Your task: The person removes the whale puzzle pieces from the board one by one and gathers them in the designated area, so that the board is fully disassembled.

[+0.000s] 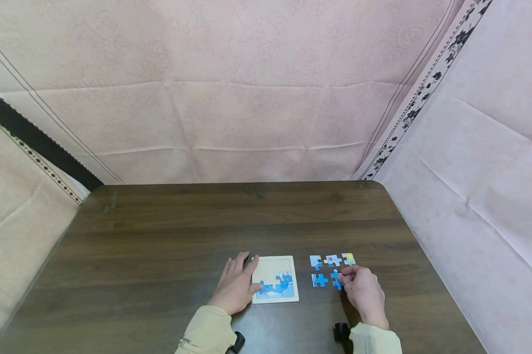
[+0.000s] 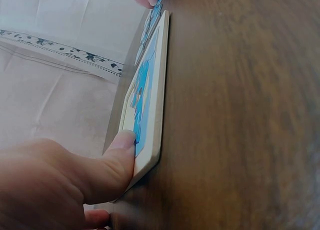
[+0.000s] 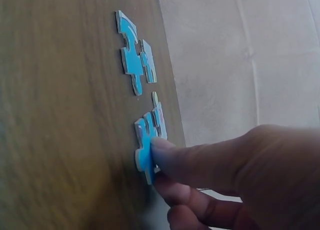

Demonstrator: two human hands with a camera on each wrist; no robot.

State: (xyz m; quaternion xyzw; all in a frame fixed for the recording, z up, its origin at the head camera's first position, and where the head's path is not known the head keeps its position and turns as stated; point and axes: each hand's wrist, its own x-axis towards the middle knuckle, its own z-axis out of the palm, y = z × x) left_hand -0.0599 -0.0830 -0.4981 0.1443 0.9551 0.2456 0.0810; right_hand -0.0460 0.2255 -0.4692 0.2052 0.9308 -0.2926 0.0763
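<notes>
A square puzzle board with a pale raised rim lies on the table, its lower part filled with blue pieces. My left hand rests at the board's left side, fingers stretched forward. Its thumb presses over the rim onto the picture. To the right, my right hand pinches a blue jigsaw piece between thumb and fingers, and that piece appears tilted close over the tabletop. Another blue jigsaw piece lies just left of it.
Behind these lies a row of loose pieces: a light blue piece, a piece with a pink swirl and a yellow-patterned piece. The brown wooden table meets pale cloth at its back and sides.
</notes>
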